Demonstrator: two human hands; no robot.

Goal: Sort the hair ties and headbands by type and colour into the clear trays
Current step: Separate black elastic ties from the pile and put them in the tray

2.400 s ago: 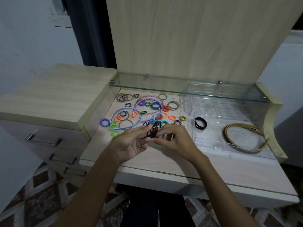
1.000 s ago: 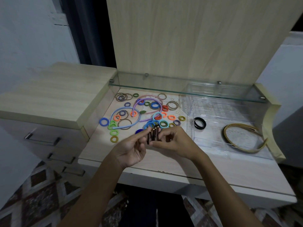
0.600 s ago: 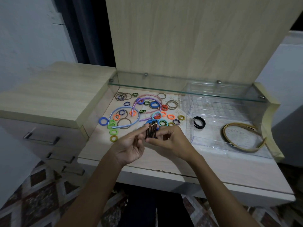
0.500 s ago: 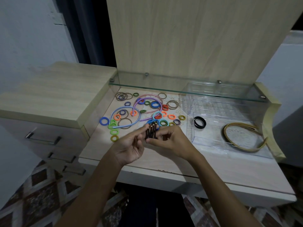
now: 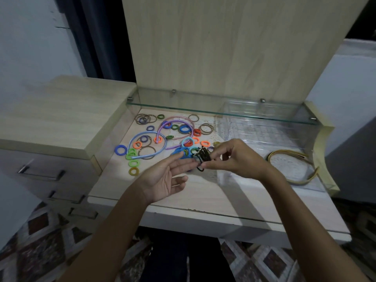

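In the middle of the frame the right hand (image 5: 237, 157) pinches a small bunch of dark hair ties (image 5: 202, 156) between thumb and fingers, just above the desk surface (image 5: 203, 192). The left hand (image 5: 164, 178) is beside it with the palm up and the fingers straight and relaxed; its fingertips (image 5: 189, 162) reach to the bunch, but I cannot tell if they really touch it. It holds nothing.

To the left of the hands and above them in the frame, the unsorted pile (image 5: 162, 137) of coloured ties is spread on the desk, with a blue headband (image 5: 146, 147) and a purple headband (image 5: 175, 127) lying among them. At the right of the frame stands the clear tray (image 5: 262, 180), and a gold headband (image 5: 293, 169) already lies in its right part.

I judge that the step in hand is collecting the dark ties as one group, so most of the sorting is not yet done. The next move probably asks the right hand to carry the bunch to the right, over the near wall of the tray, and to let it go in a part away from the gold headband, without dropping single ties on the way.
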